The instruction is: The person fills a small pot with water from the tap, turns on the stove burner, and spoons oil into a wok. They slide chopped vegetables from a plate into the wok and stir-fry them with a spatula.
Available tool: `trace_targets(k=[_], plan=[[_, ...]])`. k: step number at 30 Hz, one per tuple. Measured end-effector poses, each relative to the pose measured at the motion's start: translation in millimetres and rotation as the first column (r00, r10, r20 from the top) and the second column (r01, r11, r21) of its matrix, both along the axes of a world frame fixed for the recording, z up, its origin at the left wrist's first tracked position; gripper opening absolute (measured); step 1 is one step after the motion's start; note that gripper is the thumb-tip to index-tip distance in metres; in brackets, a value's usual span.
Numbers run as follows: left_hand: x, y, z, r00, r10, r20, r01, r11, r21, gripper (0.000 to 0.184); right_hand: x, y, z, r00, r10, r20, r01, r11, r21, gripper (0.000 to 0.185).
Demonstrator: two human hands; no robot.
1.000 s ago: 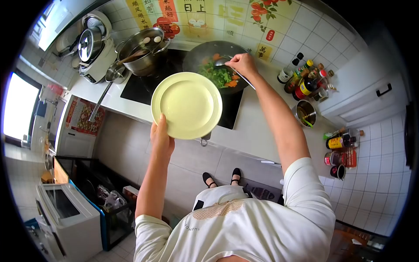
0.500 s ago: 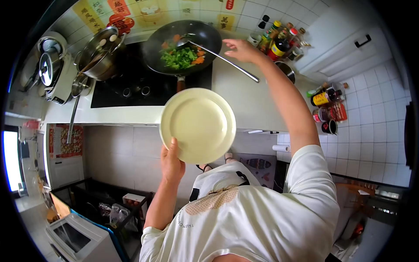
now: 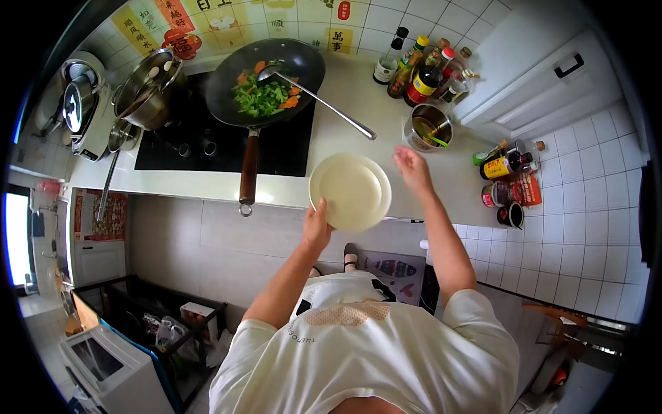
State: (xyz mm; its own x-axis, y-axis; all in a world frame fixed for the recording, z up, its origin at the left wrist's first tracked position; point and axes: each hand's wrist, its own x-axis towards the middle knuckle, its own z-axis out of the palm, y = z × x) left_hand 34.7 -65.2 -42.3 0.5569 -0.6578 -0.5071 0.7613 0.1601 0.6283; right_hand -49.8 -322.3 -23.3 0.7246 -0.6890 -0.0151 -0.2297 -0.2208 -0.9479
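Observation:
A pale cream plate [image 3: 350, 193] is held by its lower left rim in my left hand [image 3: 317, 226], thumb on top, just off the counter's front edge. To the right of the plate, my right hand [image 3: 414, 170] hovers over the counter with nothing in it, its fingers loosely bent and apart from the rim. On the stove a black wok [image 3: 303, 62] contains chopped greens [image 3: 260, 101] and orange slices [image 3: 289, 103]. A metal ladle [image 3: 331, 110] rests in the wok, its handle reaching out over the right rim.
Beyond my right hand stand a metal pot [image 3: 417, 141] with a green-handled utensil and several sauce bottles [image 3: 422, 86]. The wok's wooden handle [image 3: 249, 165] juts past the counter edge. A steel pot [image 3: 148, 114] and a strainer [image 3: 121, 136] are at the left.
My right hand has drawn back from beside the wok toward me. The plate in my left hand has moved right and away from the wok handle. The view has shifted too.

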Motion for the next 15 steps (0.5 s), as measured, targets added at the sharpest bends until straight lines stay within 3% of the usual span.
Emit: trace_targets(k=[5,10,12,15], plan=[[23.0,-44.0,-39.1,0.993,0.109,0.044,-0.11,0.994,0.014,0.044,-5.5,18.2,-10.9,0.998,0.07,-0.007,-0.07,0.995,0.072,0.03],[35.9,-59.1,-58.9,0.987,0.157,0.045,-0.159,0.987,0.026,0.043,11.5,6.9,23.9,0.993,0.118,-0.015,-0.117,0.991,0.062,0.028],[39.7,-62.2,-64.9,0.983,0.18,0.034,-0.18,0.983,0.014,0.043,24.2,1.6,40.2,0.994,0.103,0.044,-0.11,0.973,0.205,0.027],[43.5,-73.0,-73.1,0.971,0.222,0.084,-0.231,0.963,0.136,0.04,48.7,-10.6,61.2,0.987,0.15,0.06,-0.154,0.985,0.075,0.026]])
